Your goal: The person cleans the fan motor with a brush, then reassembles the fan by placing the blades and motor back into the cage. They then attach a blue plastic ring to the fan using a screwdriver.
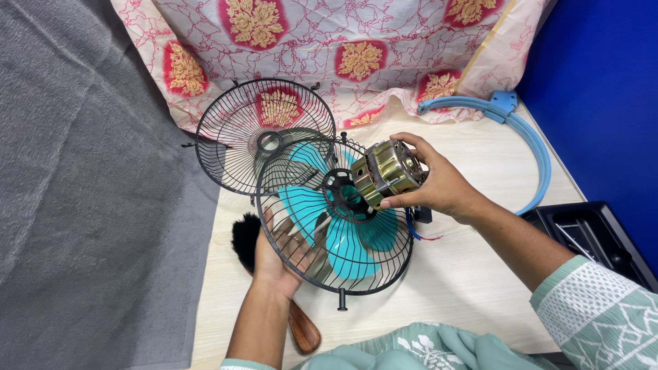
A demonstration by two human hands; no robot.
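Between the hands — left hand (pixel 284 250) grips fan guard (pixel 336 267), right hand (pixel 439 185) clasps motor (pixel 387 171).

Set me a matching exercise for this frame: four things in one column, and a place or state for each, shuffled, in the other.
Things:
1. fan motor
2. front wire guard
3. blue ring
4. brush

Places or states:
A. lies on the table at the far right, near the blue wall
B. held in the right hand
C. lies on the table partly behind the left hand
D. rests against the patterned cloth, no blades in it

Pairs: 1-B, 2-D, 3-A, 4-C
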